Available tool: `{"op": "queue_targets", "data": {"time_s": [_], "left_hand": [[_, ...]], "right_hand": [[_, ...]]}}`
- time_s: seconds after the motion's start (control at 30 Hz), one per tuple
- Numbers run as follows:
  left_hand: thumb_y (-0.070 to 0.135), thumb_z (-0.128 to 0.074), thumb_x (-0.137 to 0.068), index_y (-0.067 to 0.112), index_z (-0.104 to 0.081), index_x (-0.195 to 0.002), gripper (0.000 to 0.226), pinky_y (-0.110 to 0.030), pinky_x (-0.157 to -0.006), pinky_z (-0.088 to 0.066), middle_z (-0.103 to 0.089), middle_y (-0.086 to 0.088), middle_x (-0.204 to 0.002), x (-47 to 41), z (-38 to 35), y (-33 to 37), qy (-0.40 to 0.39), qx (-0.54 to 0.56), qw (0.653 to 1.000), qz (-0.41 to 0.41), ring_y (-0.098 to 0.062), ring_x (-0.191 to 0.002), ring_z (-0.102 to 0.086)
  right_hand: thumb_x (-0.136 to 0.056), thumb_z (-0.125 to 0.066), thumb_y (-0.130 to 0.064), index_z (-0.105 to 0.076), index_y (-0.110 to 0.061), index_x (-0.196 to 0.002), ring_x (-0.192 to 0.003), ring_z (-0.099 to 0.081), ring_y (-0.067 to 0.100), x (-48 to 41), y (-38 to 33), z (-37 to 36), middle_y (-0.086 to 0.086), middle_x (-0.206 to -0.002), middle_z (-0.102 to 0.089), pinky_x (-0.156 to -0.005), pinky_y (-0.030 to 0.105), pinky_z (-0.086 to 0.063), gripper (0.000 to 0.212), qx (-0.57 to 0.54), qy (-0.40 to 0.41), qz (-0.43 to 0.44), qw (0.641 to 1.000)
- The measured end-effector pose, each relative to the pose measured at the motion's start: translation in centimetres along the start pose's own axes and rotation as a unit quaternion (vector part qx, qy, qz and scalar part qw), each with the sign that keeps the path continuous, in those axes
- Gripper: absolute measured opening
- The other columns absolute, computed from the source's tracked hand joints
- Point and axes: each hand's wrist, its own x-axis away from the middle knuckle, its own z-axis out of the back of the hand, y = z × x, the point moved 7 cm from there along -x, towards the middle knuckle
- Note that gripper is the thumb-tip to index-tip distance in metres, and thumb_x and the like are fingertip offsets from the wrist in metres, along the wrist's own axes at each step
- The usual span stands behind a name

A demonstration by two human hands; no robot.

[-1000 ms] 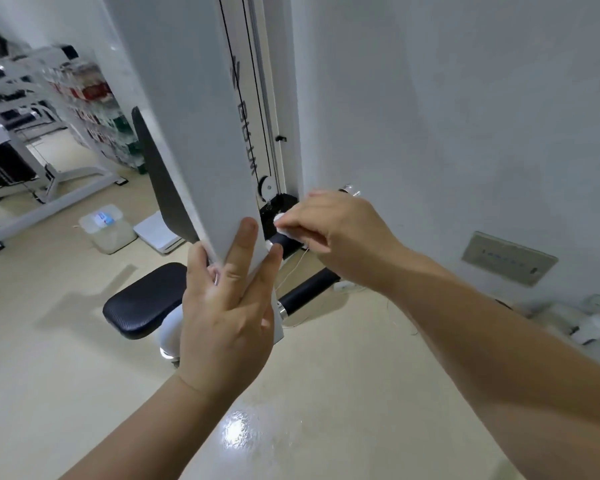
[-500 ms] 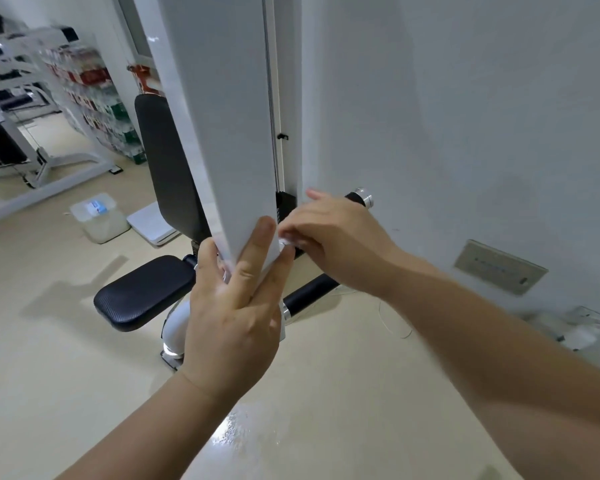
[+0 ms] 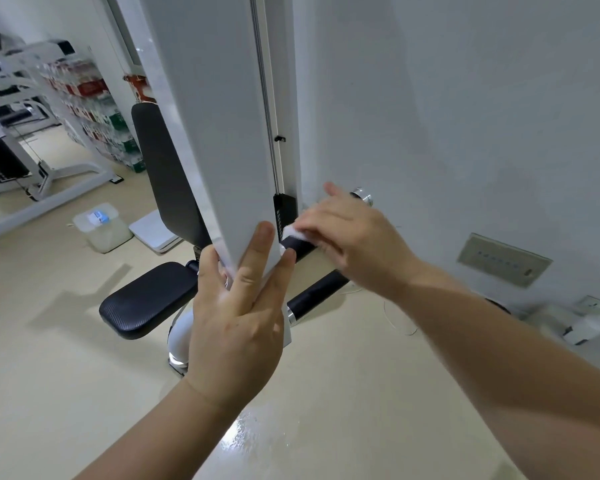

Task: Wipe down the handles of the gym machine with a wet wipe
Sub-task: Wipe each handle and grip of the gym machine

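While the left hand is flat against the bottom corner of the machine's white upright, fingers straight and a bit fanned out with the thumb on the other face, the right hand is doing the actual work. It's got the wet wipe bunched into a little wad, pinched at the fingertips, and pressed onto the upper handle, which runs off toward 2 o'clock under the hand and ends in a shiny metal cap. One finger sticks up loose at 12 o'clock of the hand; how the rest curl underneath I can't tell. The wipe sits at 9 o'clock of that hand, right at the inner end of the grip, just beside the upright.

Handling-wise: the wipe is soft, limp and weighs nothing, so I reckon pinching works for dabbing, but wrapping it round the bar under the palm would cover more. The grip looks like black rubber or foam, so probably some drag when wet; the metal cap should be slicker. The bar itself looks rigid, no need to baby it.

There's a lower handle at 6 o'clock of the right hand, well clear of the wipe. The seat pad sits at 9 o'clock of the left hand.
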Motion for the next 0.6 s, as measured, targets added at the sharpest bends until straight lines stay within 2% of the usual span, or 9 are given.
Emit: {"op": "queue_targets", "data": {"time_s": [0.07,0.17,0.27,0.33,0.43,0.53,0.6], "left_hand": [[-0.004,-0.065,-0.08,-0.003,-0.073,-0.119,0.04,-0.062,-0.078,-0.052,-0.028,-0.014,-0.155,0.2,-0.1,-0.1,-0.002,-0.002,1.0,0.006,-0.035,-0.122,-0.029],[-0.003,-0.062,-0.083,-0.001,-0.071,-0.123,0.041,-0.062,-0.08,-0.051,-0.023,-0.012,-0.159,0.6,-0.6,-0.3,-0.002,-0.005,1.0,0.018,-0.038,-0.119,-0.032],[-0.002,-0.061,-0.083,0.003,-0.07,-0.126,0.044,-0.055,-0.081,-0.048,-0.012,-0.005,-0.163,0.6,-0.8,-0.5,0.004,0.0,1.0,0.025,-0.042,-0.11,-0.04],[-0.004,-0.063,-0.082,0.002,-0.071,-0.124,0.044,-0.053,-0.081,-0.047,-0.012,-0.006,-0.162,0.3,-0.5,-0.4,0.007,-0.006,1.0,0.017,-0.038,-0.118,-0.033],[-0.006,-0.066,-0.077,-0.003,-0.074,-0.116,0.04,-0.056,-0.08,-0.05,-0.026,-0.013,-0.157,0.0,-0.1,-0.1,0.006,-0.008,1.0,0.007,-0.028,-0.125,-0.013],[-0.005,-0.066,-0.078,-0.004,-0.074,-0.115,0.038,-0.061,-0.08,-0.052,-0.033,-0.016,-0.151,0.2,0.0,0.0,0.005,-0.009,1.0,0.005,-0.029,-0.129,-0.013],[-0.004,-0.063,-0.08,-0.002,-0.073,-0.119,0.04,-0.061,-0.081,-0.052,-0.03,-0.016,-0.155,0.6,-0.4,-0.2,0.006,-0.011,1.0,0.013,-0.034,-0.129,-0.018]], "right_hand": [[-0.1,-0.06,-0.013,-0.074,-0.002,-0.101,-0.085,-0.068,0.028,0.2,2.8,2.0,0.011,-0.095,-0.074,-0.119,0.05,-0.037,0.018,0.023,0.029,-0.052,0.998],[-0.101,-0.057,-0.013,-0.073,-0.002,-0.099,-0.083,-0.068,0.029,0.8,5.0,3.5,0.011,-0.093,-0.074,-0.12,0.052,-0.035,0.019,0.048,0.078,-0.129,0.987],[-0.094,-0.064,0.003,-0.074,-0.002,-0.097,-0.087,-0.069,0.031,0.6,1.2,0.9,0.012,-0.095,-0.074,-0.123,0.046,-0.031,0.011,0.028,0.084,-0.078,0.993],[-0.091,-0.067,0.008,-0.074,0.0,-0.097,-0.088,-0.07,0.03,0.5,-1.1,-0.8,0.012,-0.096,-0.074,-0.123,0.042,-0.03,0.013,-0.004,0.052,-0.036,0.998],[-0.093,-0.068,0.002,-0.075,0.0,-0.1,-0.089,-0.07,0.029,0.5,0.1,0.3,0.013,-0.099,-0.075,-0.121,0.049,-0.034,0.01,0.011,0.03,-0.013,0.999],[-0.097,-0.065,-0.006,-0.073,0.0,-0.1,-0.087,-0.069,0.031,1.2,4.1,3.4,0.013,-0.097,-0.075,-0.119,0.053,-0.036,0.011,0.065,0.072,-0.074,0.993],[-0.098,-0.063,-0.01,-0.073,0.0,-0.102,-0.09,-0.069,0.029,2.2,4.9,4.2,0.013,-0.099,-0.075,-0.12,0.052,-0.035,0.014,0.085,0.118,-0.132,0.981]]}}
